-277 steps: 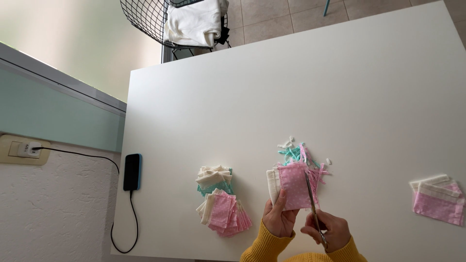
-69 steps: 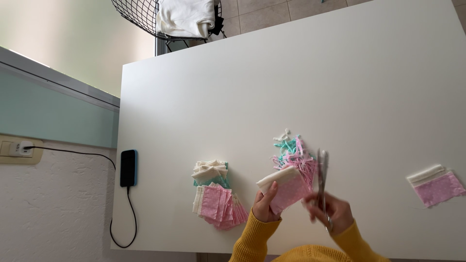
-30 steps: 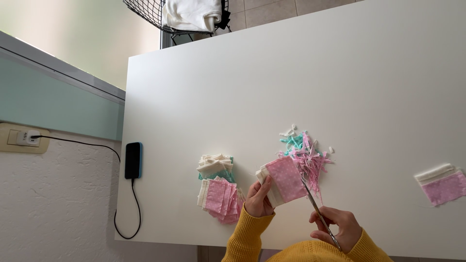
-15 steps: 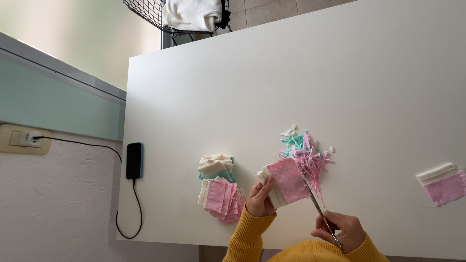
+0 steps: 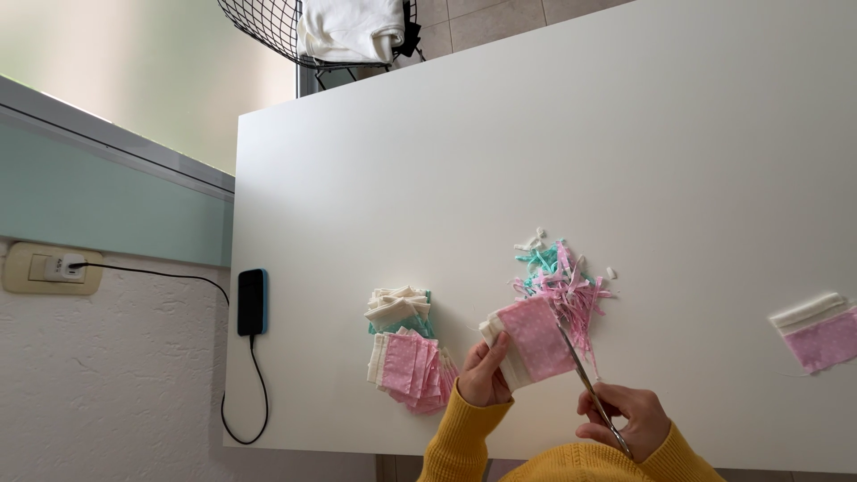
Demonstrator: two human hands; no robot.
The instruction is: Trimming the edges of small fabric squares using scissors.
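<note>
My left hand (image 5: 485, 375) pinches the pink dotted fabric piece (image 5: 534, 340) low in the frame's centre, and my right hand (image 5: 623, 419) grips the scissors (image 5: 589, 384), blades at its right edge. Wide white tabletop (image 5: 536, 143), scrap heap (image 5: 558, 277) just above, folded stacks (image 5: 403, 353) to the left. Phone (image 5: 252, 302) charging at the left edge, wire basket (image 5: 312, 31) on the tiled floor up top.
</note>
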